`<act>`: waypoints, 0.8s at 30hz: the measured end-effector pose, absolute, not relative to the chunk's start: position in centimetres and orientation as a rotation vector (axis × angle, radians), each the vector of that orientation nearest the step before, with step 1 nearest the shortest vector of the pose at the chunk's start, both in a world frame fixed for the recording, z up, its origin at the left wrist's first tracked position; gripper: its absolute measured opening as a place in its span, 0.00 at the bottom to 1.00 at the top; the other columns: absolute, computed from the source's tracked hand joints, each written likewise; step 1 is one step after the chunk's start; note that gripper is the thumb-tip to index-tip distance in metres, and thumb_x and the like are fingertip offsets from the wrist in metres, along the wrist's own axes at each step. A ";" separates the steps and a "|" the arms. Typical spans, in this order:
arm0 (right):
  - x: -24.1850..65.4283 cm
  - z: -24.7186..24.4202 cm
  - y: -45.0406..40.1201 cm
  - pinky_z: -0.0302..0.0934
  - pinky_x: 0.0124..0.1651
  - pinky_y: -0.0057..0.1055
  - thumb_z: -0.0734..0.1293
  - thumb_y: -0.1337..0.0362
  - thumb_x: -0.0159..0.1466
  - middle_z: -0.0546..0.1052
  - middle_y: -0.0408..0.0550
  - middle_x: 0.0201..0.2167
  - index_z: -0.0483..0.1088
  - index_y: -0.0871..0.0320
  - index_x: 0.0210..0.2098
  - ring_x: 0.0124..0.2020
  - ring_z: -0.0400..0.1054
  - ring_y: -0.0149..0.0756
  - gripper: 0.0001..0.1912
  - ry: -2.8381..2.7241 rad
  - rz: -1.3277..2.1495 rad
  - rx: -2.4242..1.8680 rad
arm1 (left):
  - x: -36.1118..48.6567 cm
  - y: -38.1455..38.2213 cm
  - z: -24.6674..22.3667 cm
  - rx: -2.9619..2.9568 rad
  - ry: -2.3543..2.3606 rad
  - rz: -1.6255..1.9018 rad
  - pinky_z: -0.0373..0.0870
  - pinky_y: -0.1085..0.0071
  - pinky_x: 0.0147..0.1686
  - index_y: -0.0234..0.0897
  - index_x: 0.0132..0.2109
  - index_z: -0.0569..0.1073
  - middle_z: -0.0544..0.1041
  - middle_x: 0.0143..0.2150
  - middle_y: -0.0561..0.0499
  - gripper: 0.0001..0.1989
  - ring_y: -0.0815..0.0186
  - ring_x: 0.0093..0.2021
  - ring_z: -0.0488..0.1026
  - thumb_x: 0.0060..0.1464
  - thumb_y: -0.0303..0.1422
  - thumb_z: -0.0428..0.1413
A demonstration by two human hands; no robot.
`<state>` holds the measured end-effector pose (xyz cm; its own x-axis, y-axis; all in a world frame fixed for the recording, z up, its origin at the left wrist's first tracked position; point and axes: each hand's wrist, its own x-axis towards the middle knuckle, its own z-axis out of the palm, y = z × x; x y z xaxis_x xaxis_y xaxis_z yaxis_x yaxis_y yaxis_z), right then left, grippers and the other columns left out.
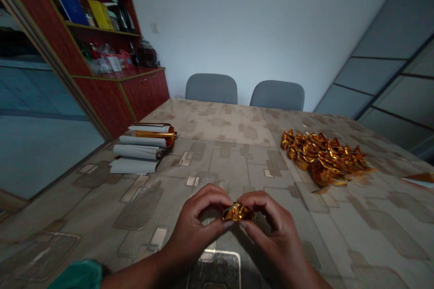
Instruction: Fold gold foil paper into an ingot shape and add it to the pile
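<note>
Low over the near part of the table, a small folded piece of shiny gold foil paper (238, 212) is pinched from both sides. My left hand (200, 216) grips its left end between thumb and fingers. On the opposite end, my right hand (276, 223) holds it the same way. The inside of the fold faces away, so I cannot make it out. To the right lies a heap of similar folded gold foil pieces (322, 156). Rolled or curled stacks of foil paper with pale backs (139, 151) lie at the left.
A patterned cloth covers the table (220, 122). Two grey chairs (211, 88) stand along its far side, before a pale wall. A flat gold and white sheet (420, 178) lies at the right edge. A red-brown cabinet (135, 90) stands at the back left.
</note>
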<state>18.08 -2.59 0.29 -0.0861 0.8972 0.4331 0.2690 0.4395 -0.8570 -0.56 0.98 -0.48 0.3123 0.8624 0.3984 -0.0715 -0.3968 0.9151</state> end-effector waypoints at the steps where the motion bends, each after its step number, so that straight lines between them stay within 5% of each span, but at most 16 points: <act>1: 18.1 0.3 -2.6 0.65 0.37 0.32 0.68 0.73 0.61 0.78 0.41 0.34 0.72 0.51 0.38 0.35 0.71 0.34 0.10 -1.615 0.726 -1.033 | -0.6 1.0 -0.5 1.676 0.719 1.252 0.71 0.72 0.40 0.43 0.40 0.80 0.76 0.36 0.54 0.09 0.67 0.38 0.75 0.51 0.27 0.65; 8: 17.9 0.2 -2.6 0.65 0.37 0.32 0.68 0.71 0.62 0.78 0.43 0.34 0.73 0.52 0.38 0.35 0.72 0.36 0.08 -1.663 0.728 -1.087 | -0.4 1.1 -0.5 1.596 0.759 1.125 0.71 0.68 0.43 0.42 0.39 0.80 0.77 0.38 0.52 0.08 0.63 0.41 0.76 0.51 0.27 0.65; 14: 18.6 0.1 -1.5 0.65 0.35 0.33 0.67 0.66 0.62 0.79 0.46 0.33 0.73 0.54 0.39 0.33 0.72 0.39 0.06 -1.634 0.647 -1.271 | -0.2 1.5 -0.8 1.369 0.930 1.009 0.72 0.66 0.42 0.43 0.54 0.73 0.75 0.51 0.46 0.23 0.61 0.45 0.75 0.49 0.30 0.64; 24: 24.9 -0.9 2.1 0.62 0.41 0.40 0.65 0.59 0.62 0.81 0.52 0.34 0.75 0.57 0.38 0.36 0.72 0.47 0.10 -1.648 0.073 -1.748 | -0.4 2.4 -2.0 1.486 0.948 1.087 0.71 0.69 0.38 0.41 0.47 0.78 0.75 0.47 0.48 0.12 0.65 0.39 0.73 0.55 0.31 0.58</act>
<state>24.86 2.12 -0.87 0.1807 0.8881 0.4226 0.8471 0.0778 -0.5258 -0.42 2.42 -2.04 0.2829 0.9464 0.1557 0.0254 -0.1696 0.9852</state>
